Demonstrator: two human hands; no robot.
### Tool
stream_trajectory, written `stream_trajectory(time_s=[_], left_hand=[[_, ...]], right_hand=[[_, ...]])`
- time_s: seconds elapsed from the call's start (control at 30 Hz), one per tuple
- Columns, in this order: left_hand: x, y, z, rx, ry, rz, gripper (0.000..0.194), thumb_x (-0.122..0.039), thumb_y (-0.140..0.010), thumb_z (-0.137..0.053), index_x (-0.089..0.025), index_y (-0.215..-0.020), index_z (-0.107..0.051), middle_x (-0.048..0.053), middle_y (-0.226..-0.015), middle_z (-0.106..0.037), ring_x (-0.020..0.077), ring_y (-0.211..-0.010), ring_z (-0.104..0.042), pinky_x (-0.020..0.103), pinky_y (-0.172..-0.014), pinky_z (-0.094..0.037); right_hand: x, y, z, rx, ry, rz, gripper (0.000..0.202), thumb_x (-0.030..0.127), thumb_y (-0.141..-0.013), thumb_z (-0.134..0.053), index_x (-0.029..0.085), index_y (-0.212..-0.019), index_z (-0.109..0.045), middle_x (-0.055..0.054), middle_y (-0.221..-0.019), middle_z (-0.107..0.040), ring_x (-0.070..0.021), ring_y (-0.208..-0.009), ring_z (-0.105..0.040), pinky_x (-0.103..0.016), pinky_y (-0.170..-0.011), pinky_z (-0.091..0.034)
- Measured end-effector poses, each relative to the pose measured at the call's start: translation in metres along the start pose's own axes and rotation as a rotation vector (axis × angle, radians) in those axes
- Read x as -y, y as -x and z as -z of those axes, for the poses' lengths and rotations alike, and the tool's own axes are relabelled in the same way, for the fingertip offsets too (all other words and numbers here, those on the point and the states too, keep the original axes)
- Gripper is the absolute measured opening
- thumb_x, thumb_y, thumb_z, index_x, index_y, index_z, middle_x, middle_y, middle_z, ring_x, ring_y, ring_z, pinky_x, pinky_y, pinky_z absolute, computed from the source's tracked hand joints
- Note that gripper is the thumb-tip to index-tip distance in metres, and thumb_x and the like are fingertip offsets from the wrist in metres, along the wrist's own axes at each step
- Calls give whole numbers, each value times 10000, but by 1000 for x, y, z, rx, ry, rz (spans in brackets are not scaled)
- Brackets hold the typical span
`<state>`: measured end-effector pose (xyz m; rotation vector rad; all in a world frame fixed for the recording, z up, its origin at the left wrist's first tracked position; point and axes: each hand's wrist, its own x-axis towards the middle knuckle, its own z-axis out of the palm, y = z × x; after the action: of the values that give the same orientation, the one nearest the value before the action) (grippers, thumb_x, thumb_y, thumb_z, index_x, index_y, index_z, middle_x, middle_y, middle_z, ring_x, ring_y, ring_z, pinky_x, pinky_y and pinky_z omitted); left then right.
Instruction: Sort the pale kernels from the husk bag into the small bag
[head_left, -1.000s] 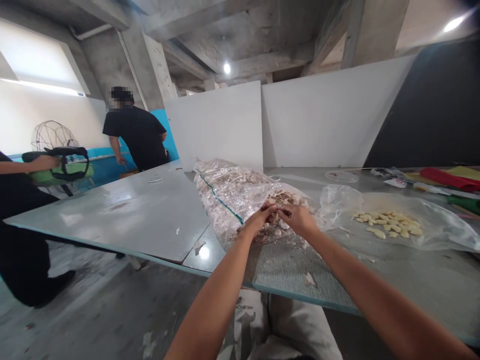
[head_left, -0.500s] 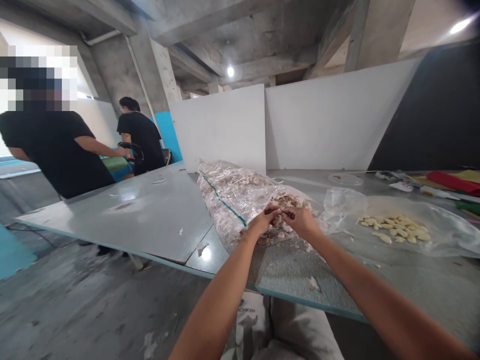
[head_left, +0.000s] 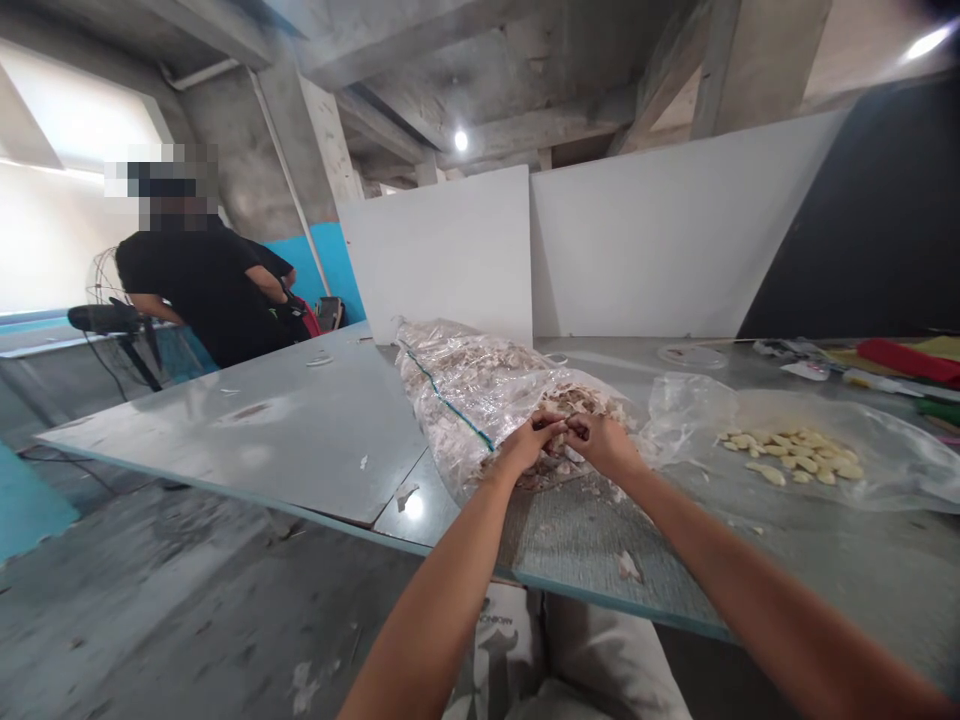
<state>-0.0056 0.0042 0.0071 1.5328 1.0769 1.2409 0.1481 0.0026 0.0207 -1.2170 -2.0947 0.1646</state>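
Observation:
Both of my hands meet at the mouth of a clear plastic bag full of papery garlic skins [head_left: 480,365]. My left hand [head_left: 536,438] is closed in a pinch, fingertips pointing right. Against it, my right hand [head_left: 600,442] is pinched too, its fingers curled. Whatever small thing sits between the fingertips is hidden. Loose garlic skins [head_left: 577,400] spill from the bag just behind and below the hands. To the right, peeled garlic cloves [head_left: 799,455] lie in a heap on another clear plastic bag [head_left: 900,465].
The grey table [head_left: 300,450] carries scattered skin flakes. A round clear lid [head_left: 691,356] and red cloth [head_left: 907,362] lie toward the back right. White panels [head_left: 660,240] stand behind. Across the table at left are a co-worker in black [head_left: 199,290] and a fan [head_left: 105,318].
My hands stay at the bag mouth with barely any shift. At left, the nearer co-worker has moved right and farther back, now covering most of the other person; a fan has come into view.

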Motion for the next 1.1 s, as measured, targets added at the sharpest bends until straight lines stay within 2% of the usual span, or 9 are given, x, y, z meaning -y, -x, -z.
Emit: stream_trajectory(time_s=[0.13,0.23,0.4,0.53,0.6,0.7,0.73,0.87,1.1], left_hand=[[2,-1,1,0,14,-30,372,-431,-684,-607,-165,-943,-622,-22,-669,-553,61,-480,-435,204,-491,-363],[-1,1,3,-43,-37,-29,375,-473,-715,-559,-196,-961,-612,-32,-636,-548,75,-479,-436,217,-516,-368],[-3,5,7,-180,-225,4,436,-577,-747,-455,-227,-944,-625,-23,-528,-534,133,-547,-502,248,-604,-373],[-5,6,7,-169,-207,44,450,-573,-744,-463,-224,-990,-607,-27,-525,-521,136,-530,-495,249,-581,-368],[-8,6,5,-133,-158,33,421,-543,-751,-477,-222,-998,-593,-34,-519,-501,124,-504,-473,240,-550,-362],[-11,7,2,-65,-82,-2,370,-502,-747,-505,-213,-965,-585,-33,-564,-507,104,-494,-445,222,-520,-355],[-12,7,1,-40,-65,-11,361,-496,-743,-512,-207,-947,-584,-32,-588,-512,97,-495,-438,218,-517,-355],[-7,4,1,12,-22,-34,349,-491,-724,-533,-196,-905,-577,-41,-615,-497,78,-492,-415,207,-509,-359],[-1,3,1,13,9,-35,393,-497,-703,-564,-180,-933,-577,-50,-585,-493,73,-471,-441,207,-488,-366]], right_hand=[[0,1,-1,-9,-59,7,229,302,-757,-446,174,-766,-635,-8,-597,-594,-118,-531,-499,-209,-505,-314],[2,2,0,-13,-107,23,249,302,-786,-418,182,-814,-635,-16,-649,-618,-121,-559,-521,-208,-521,-329],[2,1,-1,-38,-70,15,314,298,-850,-315,171,-730,-576,-26,-584,-576,-129,-544,-508,-218,-527,-318],[-1,-1,-1,1,-4,-27,402,349,-880,-285,167,-657,-564,-46,-578,-569,-140,-550,-516,-232,-533,-311],[-2,-1,-1,-3,-38,-23,383,362,-879,-304,166,-740,-601,-42,-593,-586,-143,-557,-526,-232,-547,-329],[0,0,-1,-57,-113,22,313,344,-836,-405,186,-1034,-588,-33,-705,-639,-147,-607,-554,-228,-574,-365],[0,1,-1,-51,-129,35,327,342,-819,-432,197,-1072,-580,-33,-744,-651,-149,-624,-562,-227,-576,-373],[0,0,-2,8,-150,42,288,332,-797,-439,192,-909,-664,-31,-718,-662,-145,-594,-561,-225,-548,-372],[-1,-1,-3,14,-115,29,289,332,-768,-431,173,-750,-671,-3,-564,-603,-117,-506,-498,-211,-493,-322]])
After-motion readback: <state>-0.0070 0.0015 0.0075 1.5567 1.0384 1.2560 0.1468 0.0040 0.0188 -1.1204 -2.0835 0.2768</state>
